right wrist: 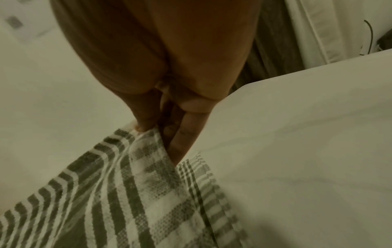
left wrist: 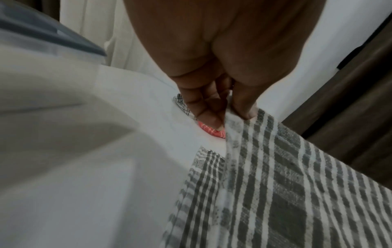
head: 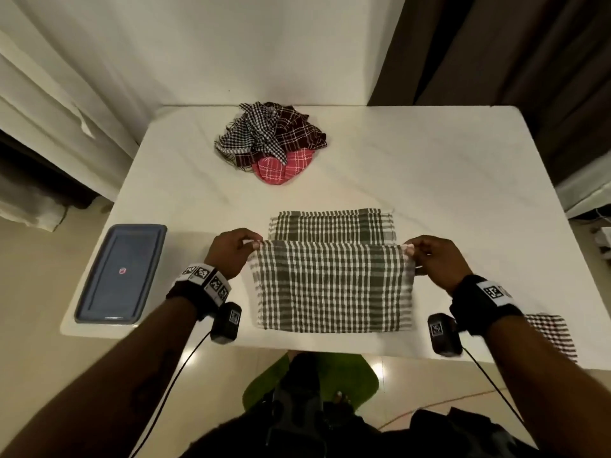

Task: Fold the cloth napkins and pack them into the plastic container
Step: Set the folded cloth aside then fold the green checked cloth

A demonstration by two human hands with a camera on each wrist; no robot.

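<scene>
A grey-and-white checked napkin [head: 330,285] lies on the white table [head: 429,180], its near half lifted over the far half. My left hand [head: 251,247] pinches its left corner, and my right hand [head: 411,251] pinches its right corner. The left wrist view shows thumb and fingers of the left hand [left wrist: 233,114] pinching the napkin [left wrist: 286,184] at its edge. In the right wrist view the right hand [right wrist: 157,134] grips the napkin [right wrist: 131,193] the same way. A blue-lidded plastic container [head: 120,274] sits shut at the table's left front. A pile of unfolded napkins [head: 271,142] lies at the back.
A dark red checked napkin [head: 552,335] hangs over the table's front right edge by my right forearm. Curtains and a wall stand behind the table. A green mat [head: 310,381] lies on the floor below the front edge.
</scene>
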